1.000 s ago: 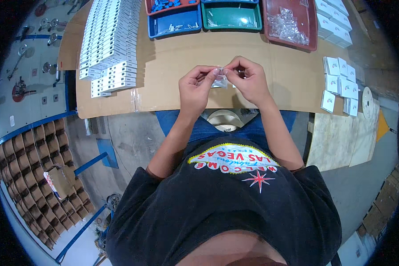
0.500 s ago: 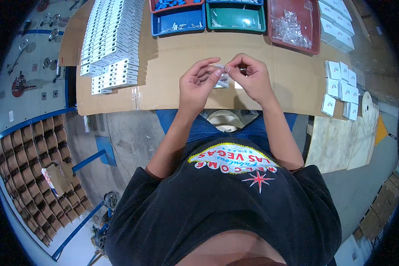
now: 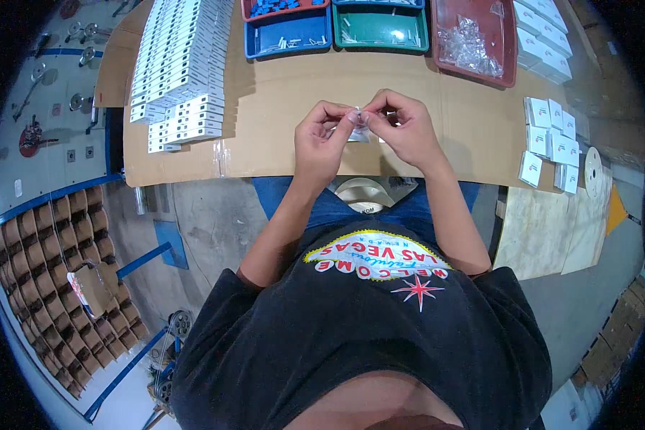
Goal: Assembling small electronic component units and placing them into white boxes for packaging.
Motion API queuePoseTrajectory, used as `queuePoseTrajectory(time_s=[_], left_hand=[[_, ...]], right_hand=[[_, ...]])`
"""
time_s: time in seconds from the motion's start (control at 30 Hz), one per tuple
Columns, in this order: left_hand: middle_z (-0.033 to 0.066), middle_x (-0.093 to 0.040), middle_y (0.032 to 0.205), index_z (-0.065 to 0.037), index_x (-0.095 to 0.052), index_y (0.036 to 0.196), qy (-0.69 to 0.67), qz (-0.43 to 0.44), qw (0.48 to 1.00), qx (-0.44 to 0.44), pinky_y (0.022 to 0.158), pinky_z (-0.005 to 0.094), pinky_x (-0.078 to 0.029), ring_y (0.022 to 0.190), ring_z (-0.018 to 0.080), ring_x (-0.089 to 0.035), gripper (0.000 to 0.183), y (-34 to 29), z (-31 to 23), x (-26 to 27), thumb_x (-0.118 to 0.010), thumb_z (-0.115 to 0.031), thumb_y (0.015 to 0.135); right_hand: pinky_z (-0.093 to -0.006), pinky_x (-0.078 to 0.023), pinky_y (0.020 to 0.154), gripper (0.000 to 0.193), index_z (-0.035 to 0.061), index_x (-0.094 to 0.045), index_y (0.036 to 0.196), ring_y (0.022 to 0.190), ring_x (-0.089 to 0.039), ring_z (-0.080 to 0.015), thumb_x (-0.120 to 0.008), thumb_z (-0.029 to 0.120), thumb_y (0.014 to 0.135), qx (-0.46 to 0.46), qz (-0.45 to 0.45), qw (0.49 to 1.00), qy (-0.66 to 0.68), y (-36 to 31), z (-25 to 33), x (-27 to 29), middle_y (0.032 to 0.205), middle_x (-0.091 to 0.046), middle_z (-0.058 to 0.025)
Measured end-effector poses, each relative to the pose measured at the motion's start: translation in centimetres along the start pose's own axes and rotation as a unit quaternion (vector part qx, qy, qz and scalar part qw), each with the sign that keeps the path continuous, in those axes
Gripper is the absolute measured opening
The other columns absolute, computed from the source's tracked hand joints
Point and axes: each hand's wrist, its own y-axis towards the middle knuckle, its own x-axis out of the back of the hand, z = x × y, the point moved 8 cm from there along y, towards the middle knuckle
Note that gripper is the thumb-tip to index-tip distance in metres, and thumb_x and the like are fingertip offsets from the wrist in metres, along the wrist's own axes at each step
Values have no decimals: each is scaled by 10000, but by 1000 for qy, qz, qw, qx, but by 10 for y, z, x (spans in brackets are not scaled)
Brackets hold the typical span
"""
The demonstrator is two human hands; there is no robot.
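Observation:
Both hands meet over the near middle of the cardboard-covered table, holding a small clear plastic bag by its upper edge. My left hand pinches one side between thumb and forefinger. Thumb and forefinger of my right hand press together on the other side, so the fingertips of both hands almost touch. The bag hangs below the fingertips, and what it contains is too small to make out. A small white piece beside it is mostly covered by my right hand.
Stacked white boxes stand at the left. Along the back are a blue tray and a green tray with small white parts, and a dark red tray of clear bags. Small white packs lie at the right edge.
My left hand has moved slightly right, and its raised fingers have curled in. Its thumb and forefinger now pinch the bag's edge close against my right fingertips.

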Motion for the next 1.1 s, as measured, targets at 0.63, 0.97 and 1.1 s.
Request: queuePoseTrajectory(time_s=[0.63, 0.97, 1.1], left_hand=[[80, -719, 1023, 49, -692, 1069, 69, 48, 996, 8, 837, 252, -551, 959, 105, -666, 119, -4, -13, 3, -657, -36, 993], [101, -729, 1038, 28, -683, 1035, 81, 71, 994, 36, 883, 292, -566, 979, 146, -688, 109, -5, -19, 16, -640, -68, 1006], [101, -735, 1028, 25, -684, 1040, 71, 66, 995, 40, 891, 291, -561, 972, 145, -689, 111, -8, -17, 18, -640, -72, 1007]], right_hand=[[-256, -399, 567, 139, 13, -677, 919, 631, -486, -70, -737, 137, 905, 59, 1, 995, -83, -5, 25, 5, 693, -564, -4], [-238, -375, 575, 122, 13, -660, 931, 669, -460, -36, -718, 120, 945, 34, 53, 998, -18, -4, 19, 1, 721, -550, 42], [-231, -383, 581, 125, 15, -664, 937, 672, -457, -26, -713, 128, 957, 18, 63, 998, -6, -6, 18, 1, 736, -550, 50]])
